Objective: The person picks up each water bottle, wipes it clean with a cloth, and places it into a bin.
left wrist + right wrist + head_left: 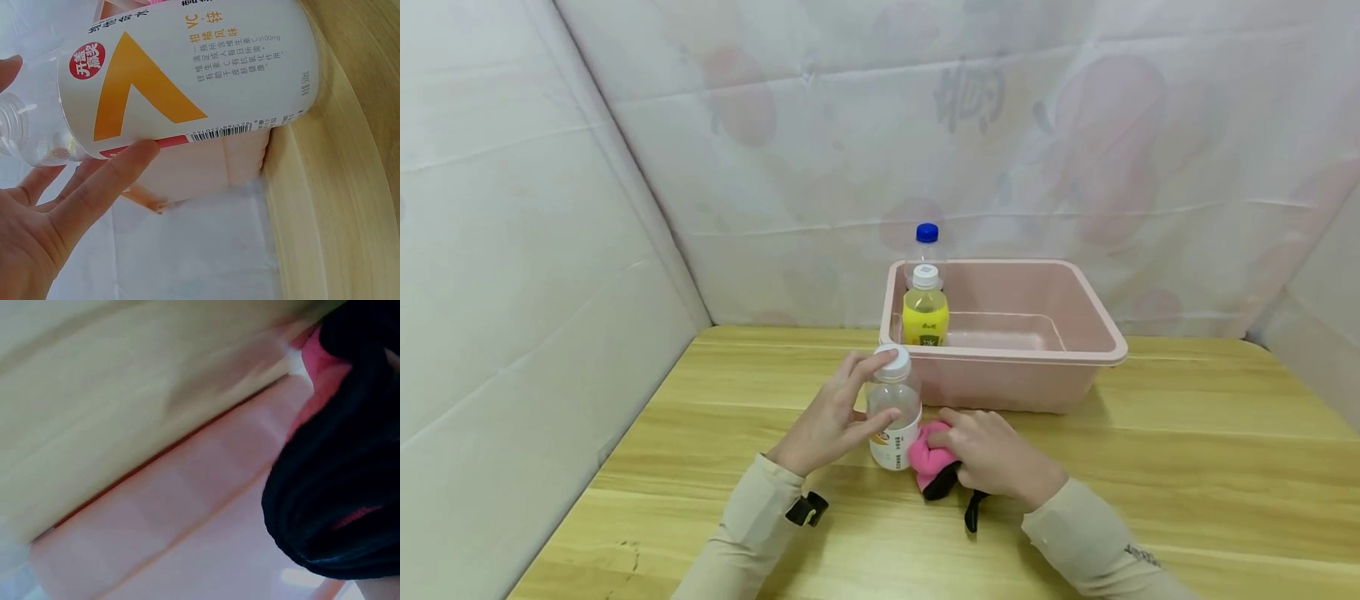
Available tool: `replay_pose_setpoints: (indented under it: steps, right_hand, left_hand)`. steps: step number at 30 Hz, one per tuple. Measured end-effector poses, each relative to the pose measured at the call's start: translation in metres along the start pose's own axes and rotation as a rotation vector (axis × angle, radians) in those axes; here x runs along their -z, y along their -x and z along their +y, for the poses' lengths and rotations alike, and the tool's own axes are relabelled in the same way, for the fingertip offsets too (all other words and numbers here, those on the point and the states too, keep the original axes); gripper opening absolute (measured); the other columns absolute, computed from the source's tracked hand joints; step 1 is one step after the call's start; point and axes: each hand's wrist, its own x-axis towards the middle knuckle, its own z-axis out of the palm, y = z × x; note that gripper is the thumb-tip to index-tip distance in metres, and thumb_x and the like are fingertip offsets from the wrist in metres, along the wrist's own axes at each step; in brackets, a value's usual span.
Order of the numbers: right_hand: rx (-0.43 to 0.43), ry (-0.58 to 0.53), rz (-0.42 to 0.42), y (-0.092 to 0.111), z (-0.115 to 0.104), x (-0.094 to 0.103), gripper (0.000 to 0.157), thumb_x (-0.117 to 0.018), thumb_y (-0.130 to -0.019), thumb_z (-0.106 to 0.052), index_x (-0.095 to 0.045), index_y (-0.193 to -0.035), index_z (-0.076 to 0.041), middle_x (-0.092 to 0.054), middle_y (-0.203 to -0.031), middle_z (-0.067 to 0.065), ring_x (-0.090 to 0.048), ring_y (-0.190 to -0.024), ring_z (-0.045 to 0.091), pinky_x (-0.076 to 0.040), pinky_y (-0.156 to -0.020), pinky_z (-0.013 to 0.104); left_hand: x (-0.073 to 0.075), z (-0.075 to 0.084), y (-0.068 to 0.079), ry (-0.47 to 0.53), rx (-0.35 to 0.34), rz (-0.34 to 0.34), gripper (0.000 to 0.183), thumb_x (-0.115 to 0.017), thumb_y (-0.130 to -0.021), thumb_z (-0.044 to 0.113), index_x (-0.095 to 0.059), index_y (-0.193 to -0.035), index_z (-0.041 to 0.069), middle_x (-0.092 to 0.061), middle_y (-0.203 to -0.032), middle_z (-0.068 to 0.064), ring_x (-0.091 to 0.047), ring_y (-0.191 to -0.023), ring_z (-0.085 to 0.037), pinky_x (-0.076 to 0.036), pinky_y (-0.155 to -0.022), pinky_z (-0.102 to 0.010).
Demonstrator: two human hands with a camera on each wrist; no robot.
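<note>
A clear plastic bottle with a white cap and white label stands upright on the table, in front of the pink basin's left corner. My left hand holds it, thumb across the side and a finger reaching up to the cap. In the left wrist view, the bottle shows an orange mark on its label. My right hand grips a pink-and-black cloth, bunched against the bottle's right side. Black folds of the cloth fill the right of the right wrist view, where most of that hand is hidden.
Behind the hands, a pink basin rests on the wooden table. In its left end stand a yellow-labelled bottle with a white cap and a clear bottle with a blue cap. Pale curtains surround the table's back and sides.
</note>
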Motion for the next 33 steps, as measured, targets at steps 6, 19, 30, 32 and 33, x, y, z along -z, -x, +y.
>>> replay_pose_setpoints:
  steps: [6, 19, 30, 32, 33]
  right_hand:
    - [-0.023, -0.033, 0.001, 0.0, -0.001, -0.002, 0.041, -0.074, -0.066, 0.01, -0.077, -0.102, -0.009, -0.064, -0.095, 0.005, -0.063, -0.076, 0.022, -0.056, -0.059, 0.035]
    - [0.013, -0.026, 0.026, -0.002, 0.001, -0.002, 0.043, -0.073, -0.065, 0.011, -0.075, -0.1, -0.014, -0.06, -0.089, 0.0, -0.057, -0.071, 0.016, -0.052, -0.056, 0.03]
    - [0.05, -0.055, 0.131, -0.007, 0.002, 0.031, 0.048, -0.064, -0.061, 0.013, -0.073, -0.096, -0.017, -0.052, -0.081, -0.005, -0.043, -0.058, 0.008, -0.041, -0.05, 0.022]
    - [0.066, -0.061, 0.162, -0.009, 0.002, 0.039, 0.048, -0.065, -0.062, 0.012, -0.074, -0.099, -0.017, -0.053, -0.082, -0.005, -0.042, -0.057, 0.008, -0.041, -0.05, 0.021]
    - [0.073, -0.065, 0.184, -0.01, 0.002, 0.043, 0.048, -0.065, -0.062, 0.012, -0.074, -0.1, -0.018, -0.053, -0.082, -0.005, -0.042, -0.057, 0.007, -0.041, -0.051, 0.022]
  left_hand:
    - [0.0, -0.001, 0.001, 0.002, -0.001, -0.003, 0.067, -0.072, -0.094, 0.006, -0.038, -0.15, 0.013, -0.046, -0.127, -0.018, -0.057, -0.115, -0.034, -0.06, -0.065, -0.02]
    - [0.002, -0.001, 0.004, -0.012, -0.007, 0.006, 0.067, -0.073, -0.094, 0.005, -0.037, -0.151, 0.013, -0.047, -0.126, -0.018, -0.058, -0.111, -0.034, -0.06, -0.065, -0.019]
    - [0.001, 0.0, 0.005, -0.001, 0.023, -0.005, 0.067, -0.072, -0.094, 0.006, -0.037, -0.151, 0.014, -0.046, -0.128, -0.019, -0.059, -0.111, -0.035, -0.06, -0.066, -0.02]
    - [0.001, 0.0, 0.004, 0.002, 0.025, -0.004, 0.068, -0.072, -0.094, 0.006, -0.036, -0.151, 0.014, -0.046, -0.128, -0.019, -0.058, -0.112, -0.035, -0.06, -0.066, -0.02]
    - [0.001, 0.0, 0.004, 0.0, 0.025, -0.003, 0.068, -0.072, -0.094, 0.006, -0.036, -0.151, 0.014, -0.046, -0.128, -0.019, -0.058, -0.112, -0.035, -0.06, -0.066, -0.02]
